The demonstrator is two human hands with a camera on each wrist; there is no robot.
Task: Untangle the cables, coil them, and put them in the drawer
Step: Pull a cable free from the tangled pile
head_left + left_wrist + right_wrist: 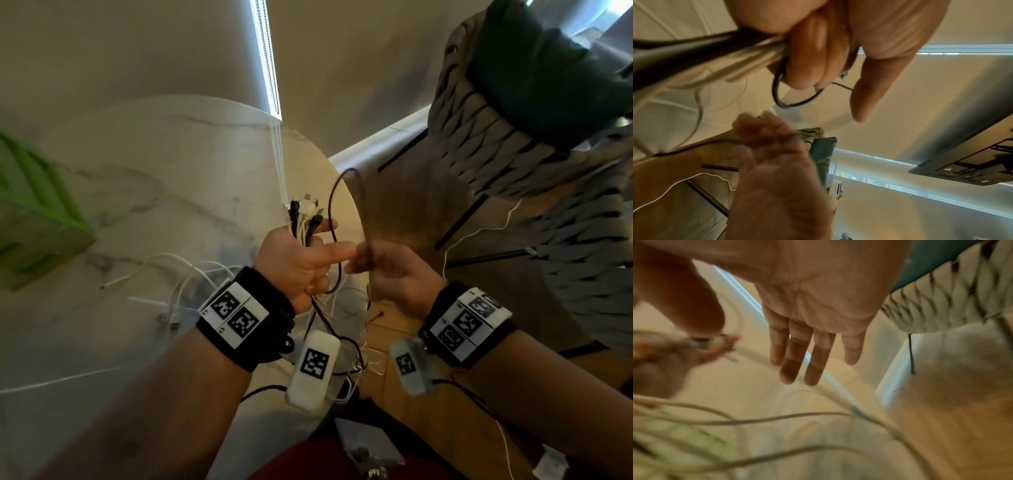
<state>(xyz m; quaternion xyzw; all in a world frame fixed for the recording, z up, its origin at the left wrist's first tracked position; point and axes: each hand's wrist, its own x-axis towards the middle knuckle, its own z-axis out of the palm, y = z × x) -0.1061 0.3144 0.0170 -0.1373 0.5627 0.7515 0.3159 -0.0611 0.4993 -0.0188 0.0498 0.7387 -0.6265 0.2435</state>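
Note:
My left hand (298, 263) grips a bundle of white and black cables (306, 216) upright over the table's right edge, plugs sticking out above the fist. In the left wrist view its index finger (865, 97) points out straight while the others curl round the bundle (705, 48). A thin dark cable (334, 192) arcs up from that fist and comes down past the thumb side of my right hand (387, 274). The right hand is blurred; its fingers (813, 361) are straight in the right wrist view. A tangle (346, 342) hangs below the hands. No drawer is visible.
Loose white cables (164, 267) lie on the round marble table (137, 171). A green and beige box (34, 212) stands at the table's left. A woven chair (513, 144) with a dark cushion is on the right, over a wooden floor. A thin white cord (479, 233) hangs by the chair.

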